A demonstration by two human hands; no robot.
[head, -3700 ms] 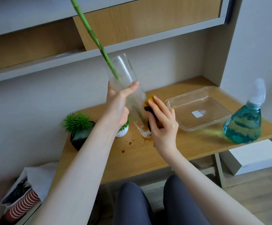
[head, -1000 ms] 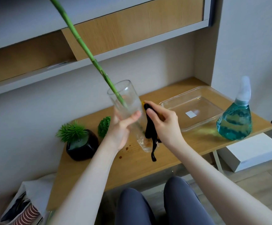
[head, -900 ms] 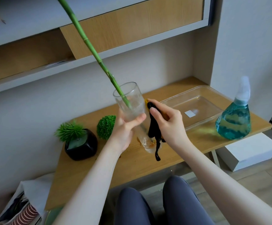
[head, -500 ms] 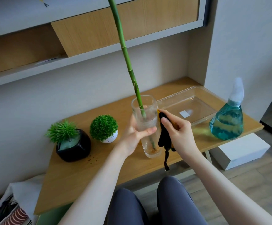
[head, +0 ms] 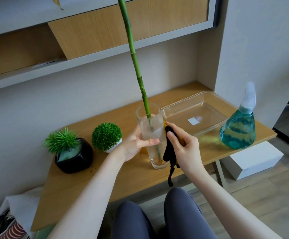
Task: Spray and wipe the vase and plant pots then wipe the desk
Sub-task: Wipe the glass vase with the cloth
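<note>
A tall clear glass vase (head: 151, 128) with a long green bamboo stalk (head: 133, 56) in it is held nearly upright over the wooden desk (head: 126, 175). My left hand (head: 136, 144) grips the vase around its middle. My right hand (head: 183, 149) holds a black and yellow cloth (head: 169, 150) against the vase's right side, and a black strip of it hangs down. On the desk's left stand a black pot (head: 74, 157) with a spiky plant and a small white pot (head: 111, 147) with a round green plant.
A clear plastic tray (head: 207, 102) sits at the back right of the desk, and a teal spray bottle (head: 237, 130) stands at the right edge. Brown specks mark the desk near the black pot. A white box (head: 254, 159) lies on the floor. Shelves hang above.
The vase has swung from a leftward tilt to nearly upright and come down close to the desk. Both hands stayed on it, the cloth still against its right side.
</note>
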